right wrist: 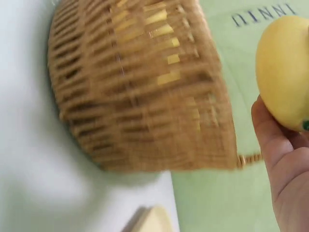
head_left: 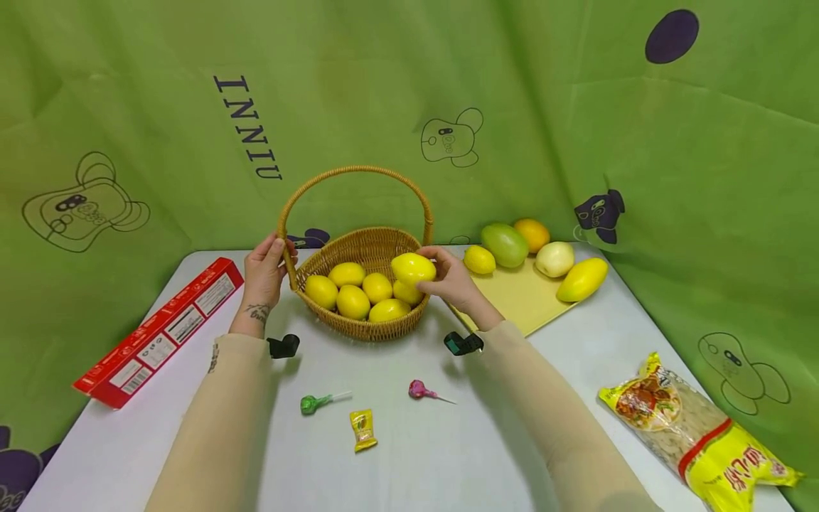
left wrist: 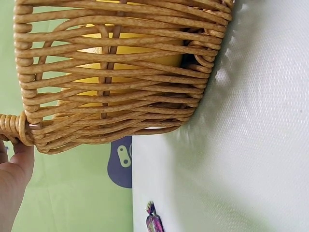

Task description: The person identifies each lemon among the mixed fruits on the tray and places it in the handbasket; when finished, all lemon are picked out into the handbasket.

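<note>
A wicker basket [head_left: 358, 328] with a tall arched handle stands on the table, with several yellow lemons [head_left: 352, 303] inside. My left hand [head_left: 262, 274] grips the left foot of the handle, near the rim; in the left wrist view the thumb [left wrist: 21, 159] presses close below the handle joint. Over the basket's right rim, my right hand [head_left: 451, 281] pinches one lemon [head_left: 413, 268] between thumb and fingers. The right wrist view shows that lemon [right wrist: 285, 72] held above the rim, beside the woven wall [right wrist: 140, 96].
Right of the basket, a yellow tray [head_left: 518, 306] bears a green mango [head_left: 505, 245], an orange [head_left: 532, 235] and other fruit. A red box [head_left: 160, 331] lies at left, a noodle bag [head_left: 697, 434] at right. Two lollipops [head_left: 310, 404] and a wrapped candy [head_left: 363, 430] lie in front.
</note>
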Demonstrator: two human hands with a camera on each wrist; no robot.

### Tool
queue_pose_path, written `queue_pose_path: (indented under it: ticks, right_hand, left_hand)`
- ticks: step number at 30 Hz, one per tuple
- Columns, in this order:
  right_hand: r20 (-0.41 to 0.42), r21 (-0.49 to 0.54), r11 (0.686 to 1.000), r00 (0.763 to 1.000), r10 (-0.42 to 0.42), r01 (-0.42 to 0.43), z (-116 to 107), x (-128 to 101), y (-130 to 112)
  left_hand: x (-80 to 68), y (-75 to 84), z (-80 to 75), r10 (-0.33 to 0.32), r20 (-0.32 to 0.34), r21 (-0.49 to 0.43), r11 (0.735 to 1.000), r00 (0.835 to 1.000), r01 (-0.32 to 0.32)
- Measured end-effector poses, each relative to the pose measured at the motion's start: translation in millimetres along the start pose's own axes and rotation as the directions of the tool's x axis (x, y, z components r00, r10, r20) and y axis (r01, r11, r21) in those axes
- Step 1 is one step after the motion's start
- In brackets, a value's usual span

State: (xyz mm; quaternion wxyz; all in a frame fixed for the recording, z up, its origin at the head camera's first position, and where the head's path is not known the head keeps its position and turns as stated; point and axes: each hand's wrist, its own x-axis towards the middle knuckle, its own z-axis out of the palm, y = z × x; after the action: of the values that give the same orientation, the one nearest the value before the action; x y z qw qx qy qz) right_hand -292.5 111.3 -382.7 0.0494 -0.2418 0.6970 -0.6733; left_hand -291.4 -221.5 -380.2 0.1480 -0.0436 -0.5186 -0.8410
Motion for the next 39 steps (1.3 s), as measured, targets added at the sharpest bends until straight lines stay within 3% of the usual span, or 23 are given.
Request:
queue_pose_path:
  ticks: [3,7,12,16,20,22,25,33,39]
  right_hand:
    - [0.005,-0.091,0.996,1.000,0.012,-0.011,13,3,-8]
    - [-0.050,-0.181,0.983,0.998,-0.029,0.019,26,4,-15]
    - [-0.193,-0.157,0.985,0.976,-0.098,0.068,27,4,-6]
    - [-0.316,-0.083,0.987,0.936,-0.157,0.138,15,4,9]
    - [-0.456,0.008,0.976,0.869,-0.189,0.217,-5,4,19]
    - [-0.514,0.047,0.972,0.840,-0.175,0.231,-19,4,24]
    - [-0.563,0.077,0.976,0.817,-0.127,0.204,-41,6,34]
    - [-0.523,-0.004,0.998,0.851,0.047,-0.058,-91,7,49]
    - [-0.539,-0.035,0.997,0.841,0.041,-0.071,-106,7,49]
  left_hand:
    - [-0.3,0.1,0.5,-0.002,-0.003,0.006,1.000,1.000,0.002]
    - [-0.3,0.1,0.8,0.000,-0.013,0.013,1.000,1.000,0.000]
    - [0.1,-0.3,0.4,0.000,-0.012,-0.004,1.000,1.000,0.000]
    - [0.8,-0.8,0.2,0.005,-0.018,0.011,1.000,1.000,-0.004]
    - [1.0,-1.0,0.0,0.002,-0.013,0.006,1.000,1.000,-0.002]
    - [1.1,-1.2,-0.5,0.002,-0.011,0.006,1.000,1.000,-0.002]
    - [1.1,-1.1,-0.9,0.001,-0.013,0.002,1.000,1.000,-0.001]
    - [-0.8,-1.2,-0.7,0.032,0.005,-0.004,0.999,0.999,-0.032]
    - [-0.8,-1.9,1.0,0.034,0.001,0.007,0.999,0.999,-0.034]
